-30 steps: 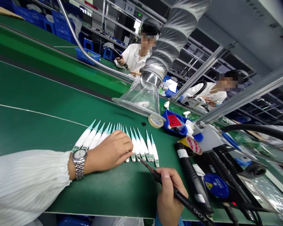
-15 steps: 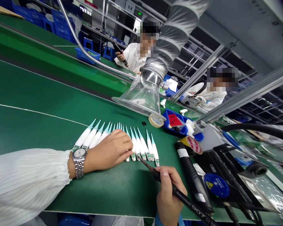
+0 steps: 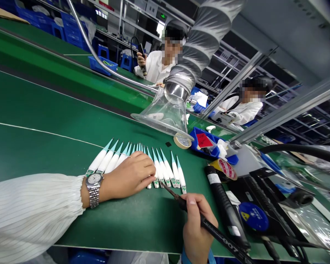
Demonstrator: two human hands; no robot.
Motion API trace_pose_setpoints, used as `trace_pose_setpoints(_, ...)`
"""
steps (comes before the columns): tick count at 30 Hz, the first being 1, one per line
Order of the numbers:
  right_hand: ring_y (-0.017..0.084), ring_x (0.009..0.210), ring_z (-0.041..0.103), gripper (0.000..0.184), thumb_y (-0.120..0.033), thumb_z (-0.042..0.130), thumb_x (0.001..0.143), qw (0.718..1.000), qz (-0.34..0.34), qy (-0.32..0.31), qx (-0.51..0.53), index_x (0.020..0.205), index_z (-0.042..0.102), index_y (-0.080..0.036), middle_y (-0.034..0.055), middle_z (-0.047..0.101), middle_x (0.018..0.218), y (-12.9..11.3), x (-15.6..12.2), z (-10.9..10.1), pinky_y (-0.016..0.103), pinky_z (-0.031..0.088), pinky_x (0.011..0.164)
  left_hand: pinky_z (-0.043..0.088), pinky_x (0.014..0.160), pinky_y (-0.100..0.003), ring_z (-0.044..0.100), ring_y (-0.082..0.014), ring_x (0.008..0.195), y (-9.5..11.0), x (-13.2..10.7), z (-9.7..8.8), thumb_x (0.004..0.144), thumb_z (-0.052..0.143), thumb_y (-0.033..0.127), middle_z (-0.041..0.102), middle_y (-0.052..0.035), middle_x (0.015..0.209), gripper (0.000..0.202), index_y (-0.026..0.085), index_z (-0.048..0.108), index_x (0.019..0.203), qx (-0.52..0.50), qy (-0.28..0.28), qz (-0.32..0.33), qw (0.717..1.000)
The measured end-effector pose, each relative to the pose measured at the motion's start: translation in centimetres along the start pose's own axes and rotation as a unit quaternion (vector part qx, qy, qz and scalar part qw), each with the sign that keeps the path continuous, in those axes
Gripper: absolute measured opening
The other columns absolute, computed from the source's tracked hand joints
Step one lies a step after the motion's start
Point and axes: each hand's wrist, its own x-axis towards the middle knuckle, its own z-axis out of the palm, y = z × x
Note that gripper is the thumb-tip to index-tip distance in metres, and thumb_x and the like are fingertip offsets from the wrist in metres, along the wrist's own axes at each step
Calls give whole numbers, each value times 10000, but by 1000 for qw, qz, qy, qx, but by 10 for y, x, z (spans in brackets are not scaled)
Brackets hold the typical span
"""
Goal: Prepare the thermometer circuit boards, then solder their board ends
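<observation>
Hands apart: the left hand (image 3: 129,174) lies across the middle of a fanned row of white tapered devices with teal tips (image 3: 167,170), its fingers (image 3: 147,169) curled over them without gripping. The right hand (image 3: 199,227) is closed around a soldering iron (image 3: 213,231), whose fine tip sits just beside the small green circuit boards (image 3: 168,182) at the row's near ends. Whether the tip touches a board cannot be told.

The row lies on a green surface (image 3: 57,102), near its front edge, which runs just below the right hand. The surface extends well to the left of the row, and a white striped sleeve (image 3: 30,216) lies along that side. Room is tighter to the right of the row, where a black iron holder (image 3: 225,207) lies near the right hand. Beyond the row are a roll of tape (image 3: 182,141), a blue tray (image 3: 203,141) and a clear fume hood (image 3: 161,117) hanging low over the surface. A co-worker (image 3: 156,68) sits farther off, holding a tool upright.
</observation>
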Motion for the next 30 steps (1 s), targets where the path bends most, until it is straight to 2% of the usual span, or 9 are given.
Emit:
trace_pose_setpoints(12, 147, 622, 546, 289, -362, 475, 863, 1000, -2, -3, 0, 684, 598, -172, 6, 585, 641, -1, -2, 0, 230, 421, 566, 336, 804, -329, 502, -179, 824, -3, -2, 7, 906, 469, 237, 584, -41, 833, 171, 146, 566, 797, 3, 12, 11, 1000)
trace_pose_setpoints(26, 157, 629, 556, 307, -378, 475, 859, 1000, 8, -6, 2, 667, 594, -170, 12, 587, 633, -2, -1, 0, 242, 423, 569, 347, 805, -332, 508, -185, 841, -3, -2, 6, 912, 467, 240, 597, -54, 864, 181, 142, 587, 819, -7, 15, 10, 1000)
trace_pose_setpoints(30, 152, 618, 546, 297, -369, 483, 858, 999, 6, 20, 25, 673, 599, -168, 9, 579, 632, 1, -4, -1, 240, 418, 564, 353, 806, -331, 515, -182, 837, -2, -1, 3, 908, 461, 221, 599, -51, 846, 183, 142, 590, 807, -14, 29, 2, 999)
